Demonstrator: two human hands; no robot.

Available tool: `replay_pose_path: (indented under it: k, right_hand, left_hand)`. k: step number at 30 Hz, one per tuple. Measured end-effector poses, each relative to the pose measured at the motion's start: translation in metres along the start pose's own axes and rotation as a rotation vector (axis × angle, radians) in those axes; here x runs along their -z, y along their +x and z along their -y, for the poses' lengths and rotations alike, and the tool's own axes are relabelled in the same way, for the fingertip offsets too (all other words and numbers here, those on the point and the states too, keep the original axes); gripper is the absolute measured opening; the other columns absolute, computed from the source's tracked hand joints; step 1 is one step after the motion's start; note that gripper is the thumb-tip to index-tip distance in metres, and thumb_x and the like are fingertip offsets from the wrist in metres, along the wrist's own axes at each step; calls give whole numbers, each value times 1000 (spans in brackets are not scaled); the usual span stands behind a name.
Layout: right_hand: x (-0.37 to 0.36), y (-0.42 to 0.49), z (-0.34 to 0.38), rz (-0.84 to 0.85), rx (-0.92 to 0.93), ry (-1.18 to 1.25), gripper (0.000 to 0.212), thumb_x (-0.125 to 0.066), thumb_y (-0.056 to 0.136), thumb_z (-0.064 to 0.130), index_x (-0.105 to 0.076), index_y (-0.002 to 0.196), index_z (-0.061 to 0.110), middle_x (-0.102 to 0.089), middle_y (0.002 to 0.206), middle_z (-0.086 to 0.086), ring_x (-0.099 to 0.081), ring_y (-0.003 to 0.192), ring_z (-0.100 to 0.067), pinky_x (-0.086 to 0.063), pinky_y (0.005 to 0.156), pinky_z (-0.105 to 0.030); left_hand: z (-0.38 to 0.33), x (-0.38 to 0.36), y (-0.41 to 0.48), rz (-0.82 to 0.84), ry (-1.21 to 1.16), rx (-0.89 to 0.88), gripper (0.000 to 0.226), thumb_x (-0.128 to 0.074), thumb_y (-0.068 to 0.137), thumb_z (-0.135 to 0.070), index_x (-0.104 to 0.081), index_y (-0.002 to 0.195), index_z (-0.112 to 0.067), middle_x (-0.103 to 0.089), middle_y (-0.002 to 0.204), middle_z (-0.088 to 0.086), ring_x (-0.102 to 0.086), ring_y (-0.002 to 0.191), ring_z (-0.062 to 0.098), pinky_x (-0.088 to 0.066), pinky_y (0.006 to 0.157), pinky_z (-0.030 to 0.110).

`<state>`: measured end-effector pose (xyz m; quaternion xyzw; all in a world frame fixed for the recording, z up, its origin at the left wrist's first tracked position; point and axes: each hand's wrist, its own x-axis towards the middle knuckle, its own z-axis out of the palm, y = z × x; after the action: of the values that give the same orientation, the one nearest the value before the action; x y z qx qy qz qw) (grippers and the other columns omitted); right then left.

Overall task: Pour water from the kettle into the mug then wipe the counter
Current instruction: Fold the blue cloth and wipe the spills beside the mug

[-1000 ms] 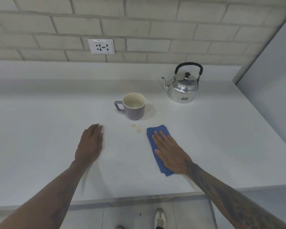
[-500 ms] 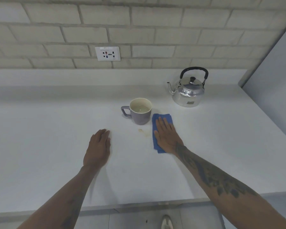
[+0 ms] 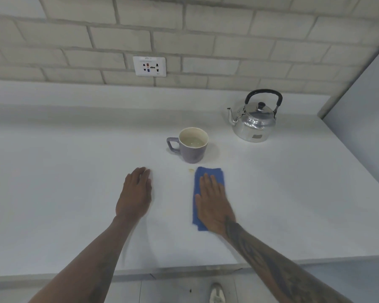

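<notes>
Both hands flat; right hand [image 3: 213,202] fingers [image 3: 208,182] atop cloth [image 3: 197,193].

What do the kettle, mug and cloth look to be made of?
Kettle: polished metal, probably aluminium or steel, given its mirror-like reflections; the handle looks like black plastic. Mug: likely glazed ceramic, matte purple outside, cream inside. Cloth: soft blue fabric, possibly microfibre, lying limp under the right hand.

My two arms are bare, with no sleeves. My right forearm [image 3: 269,261] has big dark tattoo drawings. I wear a white shoe [image 3: 216,294].
</notes>
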<state>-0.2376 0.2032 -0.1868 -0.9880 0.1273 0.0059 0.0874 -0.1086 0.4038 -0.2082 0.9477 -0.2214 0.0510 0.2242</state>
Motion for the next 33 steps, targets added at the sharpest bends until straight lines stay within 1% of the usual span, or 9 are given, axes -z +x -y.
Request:
replay_pose_path:
  k: [1, 4, 11, 16, 18, 20, 23, 27, 33]
  right_hand:
    - [-6, 1, 17, -22, 83, 7, 66, -12, 94, 34, -32, 146, -3, -31, 155, -18, -31, 142, -37, -32, 113, -53]
    - [-13, 22, 56, 81, 267, 23, 72, 3, 91, 38, -9, 152, 2, -10, 162, -15, -8, 150, -32, -14, 121, -50]
    - [-11, 73, 67, 79, 288, -56, 78, 14, 86, 42, -3, 153, 4, -4, 163, -12, -4, 150, -28, -5, 123, -43]
    - [-4, 43, 24, 36, 320, -35, 71, 3, 93, 40, -11, 152, 1, -11, 162, -14, -10, 150, -30, 0, 120, -40]
    - [-1, 34, 0, 11, 295, -26, 74, 11, 94, 42, -11, 152, 1, -11, 161, -14, -11, 149, -30, 3, 118, -39]
    - [4, 30, -26, -7, 261, -29, 79, 19, 91, 45, -5, 152, 2, -4, 162, -11, -6, 150, -27, 7, 117, -35]
    - [14, 34, -70, 27, 176, -19, 79, 16, 86, 48, 4, 152, 6, 5, 162, -3, 4, 151, -20, 12, 116, -28]
    - [15, 68, -123, 20, 42, -75, 103, 38, 73, 57, 0, 153, 5, 1, 163, -8, 0, 151, -22, -4, 123, -38]
    - [16, 114, -143, 41, -84, -116, 106, 45, 72, 48, -5, 152, 1, -6, 163, -15, -6, 150, -29, -15, 120, -46]
  left_hand:
    - [0, 1, 1, 1, 0, 1, 42, -32, 101, -20, -50, 137, -7, -47, 142, 9, -44, 127, 31, -35, 110, 39]
    - [0, 2, 1, 31, -4, 20, 42, -34, 102, -18, -48, 139, -4, -46, 144, 11, -43, 130, 31, -34, 113, 40]
    - [-4, 8, -2, 74, -46, 35, 46, -30, 102, -22, -45, 142, -4, -44, 148, 12, -39, 137, 29, -32, 116, 43]
    - [-5, 7, -1, 55, -14, 12, 51, -26, 100, -26, -49, 140, -4, -47, 145, 12, -41, 135, 30, -32, 116, 43]
    - [-5, 7, -1, 37, -17, 6, 51, -26, 100, -27, -50, 139, -6, -48, 144, 10, -41, 133, 28, -34, 114, 44]
    - [-6, 7, -1, 24, -24, -1, 52, -24, 99, -30, -50, 138, -8, -47, 143, 8, -41, 131, 27, -37, 111, 45]
    - [-6, 6, -1, 21, -30, 17, 51, -25, 98, -29, -50, 139, -10, -46, 144, 5, -40, 132, 26, -36, 112, 44]
    - [-8, 6, 0, 26, -31, 46, 54, -22, 98, -32, -50, 139, -11, -46, 145, 3, -39, 133, 24, -33, 114, 43]
    - [-9, 5, -1, 42, -8, 79, 57, -19, 97, -35, -49, 141, -15, -44, 146, 0, -38, 135, 21, -27, 117, 35]
